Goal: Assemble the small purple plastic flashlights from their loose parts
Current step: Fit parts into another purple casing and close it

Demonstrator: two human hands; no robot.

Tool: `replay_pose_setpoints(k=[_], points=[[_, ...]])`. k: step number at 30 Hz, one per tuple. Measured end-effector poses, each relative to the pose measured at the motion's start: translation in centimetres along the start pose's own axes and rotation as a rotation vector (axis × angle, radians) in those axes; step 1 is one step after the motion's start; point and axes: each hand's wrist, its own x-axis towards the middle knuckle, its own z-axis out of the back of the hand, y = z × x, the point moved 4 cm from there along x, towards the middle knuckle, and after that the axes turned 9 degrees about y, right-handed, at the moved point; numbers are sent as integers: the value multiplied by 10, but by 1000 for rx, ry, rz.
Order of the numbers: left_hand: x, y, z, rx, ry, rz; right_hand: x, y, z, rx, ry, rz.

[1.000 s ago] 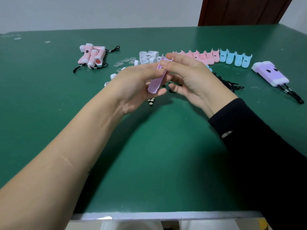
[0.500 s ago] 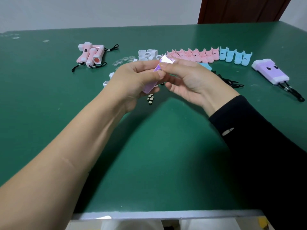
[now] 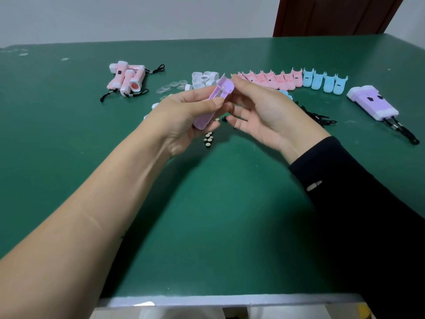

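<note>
— So, how far along is the purple batch?
— Early, I'd judge. Finished purple flashlights (image 3: pixel 372 102), seemingly a pair, lie at the right of the frame. The one in work is only a purple shell half (image 3: pixel 215 100), held above the worktop (image 3: pixel 207 215) at upper centre. The left hand (image 3: pixel 184 116) grips it, thumb and fingers curled round it. The right hand (image 3: pixel 259 109) has a fingertip at its upper end, its other fingers loosely spread. Whether it pinches some small part, I cannot tell.
— What's left?
— Probably button cells (image 3: pixel 208 139), a white cap (image 3: pixel 204 80), a clear lens (image 3: pixel 170 87), a lanyard (image 3: pixel 317 116) and a mating half.
— Room to move?
— Ample, I think. The parts cluster under and behind the hands, well away from the worktop's near edge at the bottom.
</note>
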Motion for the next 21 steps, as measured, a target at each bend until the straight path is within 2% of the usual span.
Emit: replay_pose_setpoints(k=[11,17,19,21], points=[[-1,2,-6,-145,28,90,-2,2,0,-48,-86,75],[3,10,-2,-248,-39,160,0,-5,0,-60,-104,2],[3,10,-1,-275,-69,159,0,-1,6,-147,-124,-37],[3,8,2,-259,-95,158,-2,4,15,-424,-135,-62]])
